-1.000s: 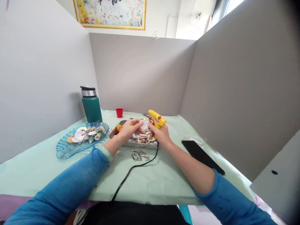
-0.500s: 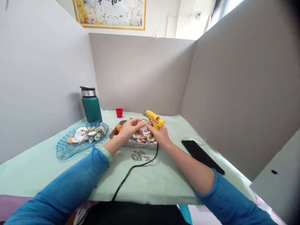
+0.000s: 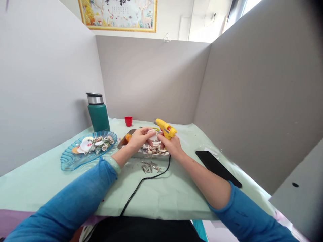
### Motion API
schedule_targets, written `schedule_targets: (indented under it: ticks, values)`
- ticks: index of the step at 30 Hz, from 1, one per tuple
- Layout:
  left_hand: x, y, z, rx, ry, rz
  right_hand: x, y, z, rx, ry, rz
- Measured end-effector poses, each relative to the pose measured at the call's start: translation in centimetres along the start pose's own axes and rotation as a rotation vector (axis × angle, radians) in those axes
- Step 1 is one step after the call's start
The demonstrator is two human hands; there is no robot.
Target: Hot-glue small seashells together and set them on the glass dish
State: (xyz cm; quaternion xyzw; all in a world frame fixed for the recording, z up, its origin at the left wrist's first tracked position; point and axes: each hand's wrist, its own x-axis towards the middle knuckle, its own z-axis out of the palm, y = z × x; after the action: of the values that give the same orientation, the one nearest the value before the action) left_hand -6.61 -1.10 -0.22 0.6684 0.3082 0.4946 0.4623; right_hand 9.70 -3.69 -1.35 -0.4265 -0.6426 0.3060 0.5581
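Over the metal tray (image 3: pixel 141 155) of seashells, my left hand (image 3: pixel 139 138) is closed on a whitish shell (image 3: pixel 152 136), pinched at its edge. My right hand (image 3: pixel 173 145) is wrapped around the handle of a yellow hot glue gun (image 3: pixel 165 128), its fingertips close to the shell; whether they touch it I cannot tell. A clear glue stick pokes out of the gun's back end. The gun's black cord (image 3: pixel 143 179) runs down across the table to the front edge. Several small metal clips (image 3: pixel 150 167) lie just in front of the tray.
At the left, a blue glass dish (image 3: pixel 69 163) holds shells and round discs, with a green bottle (image 3: pixel 98 116) behind it. A red cup (image 3: pixel 128 121) stands at the back. To the right lies a black phone-like slab (image 3: pixel 218 168). Grey partitions enclose three sides.
The glue gun has shifted very slightly left along with my right fingers. My left hand and the shell have hardly moved.
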Motion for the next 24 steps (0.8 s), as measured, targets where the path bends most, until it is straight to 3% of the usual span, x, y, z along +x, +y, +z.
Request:
schedule_targets:
  ticks: [24]
  values:
    - [0.6, -1.0, -0.4, -0.055, 0.052, -0.02, 0.4, 1.2, -0.1, 0.023, 0.067, 0.02]
